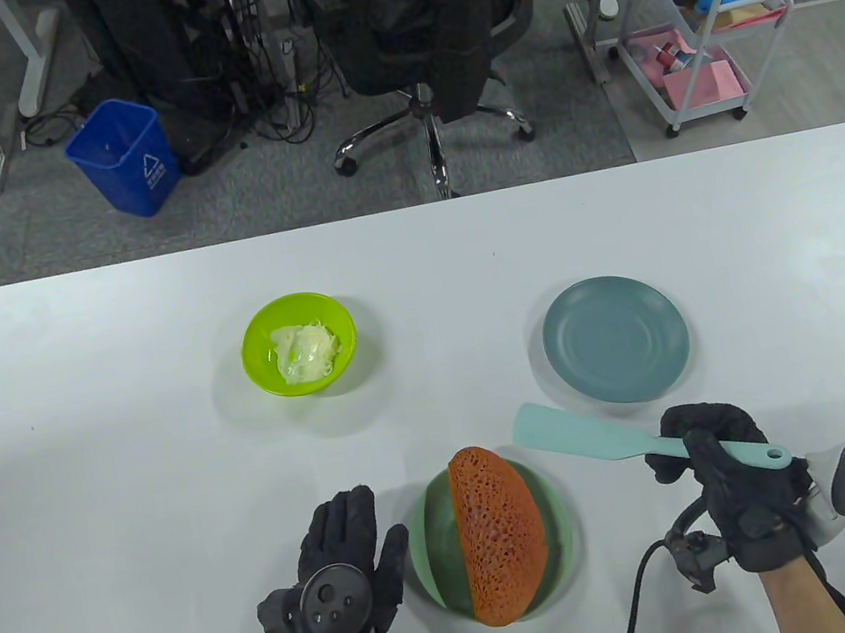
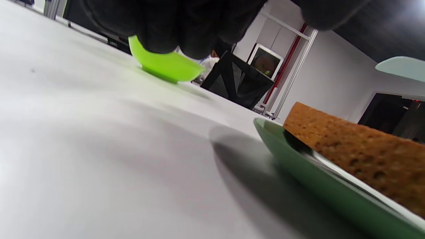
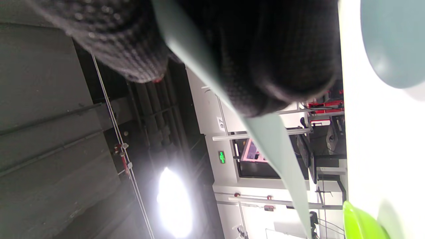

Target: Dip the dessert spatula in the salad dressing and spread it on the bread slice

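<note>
A brown porous bread slice (image 1: 500, 535) lies on a green plate (image 1: 430, 544) near the table's front edge; both also show in the left wrist view, bread (image 2: 358, 156) on plate (image 2: 298, 172). A lime green bowl (image 1: 298, 343) with pale salad dressing (image 1: 305, 352) stands further back on the left. My right hand (image 1: 716, 473) grips the handle of a pale teal dessert spatula (image 1: 583, 437), its blade raised and pointing left toward the bread. In the right wrist view the spatula (image 3: 275, 146) runs out from my fingers. My left hand (image 1: 346, 575) rests flat on the table, left of the green plate, holding nothing.
An empty blue-grey plate (image 1: 615, 339) sits behind my right hand, also in the right wrist view (image 3: 395, 39). The lime bowl shows in the left wrist view (image 2: 166, 64). An office chair (image 1: 421, 31) and blue bin (image 1: 123, 157) stand beyond the table's far edge.
</note>
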`<act>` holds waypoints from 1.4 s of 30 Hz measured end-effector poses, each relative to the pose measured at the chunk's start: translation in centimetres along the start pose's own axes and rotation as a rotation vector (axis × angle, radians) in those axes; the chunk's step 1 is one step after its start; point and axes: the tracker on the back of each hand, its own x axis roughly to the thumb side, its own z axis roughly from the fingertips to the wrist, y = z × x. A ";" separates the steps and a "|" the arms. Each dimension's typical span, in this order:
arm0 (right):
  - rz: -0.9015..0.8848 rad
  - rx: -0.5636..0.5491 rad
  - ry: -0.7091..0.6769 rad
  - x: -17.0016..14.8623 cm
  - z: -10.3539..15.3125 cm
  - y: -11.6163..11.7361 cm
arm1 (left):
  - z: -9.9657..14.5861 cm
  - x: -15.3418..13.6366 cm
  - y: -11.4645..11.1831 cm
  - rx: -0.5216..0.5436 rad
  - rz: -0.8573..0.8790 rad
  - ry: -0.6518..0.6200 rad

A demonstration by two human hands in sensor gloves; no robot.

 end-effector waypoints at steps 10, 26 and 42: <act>-0.041 -0.015 0.022 -0.2 0.1 -0.2 | -0.7 -0.3 -1.4 -0.136 0.121 0.057; -0.165 0.192 0.060 -1.3 -1.3 2.5 | -1.5 0.5 -2.7 -0.203 0.016 0.111; 0.068 0.251 0.207 1.4 -9.6 11.6 | -1.9 0.4 -2.8 -0.212 0.054 0.134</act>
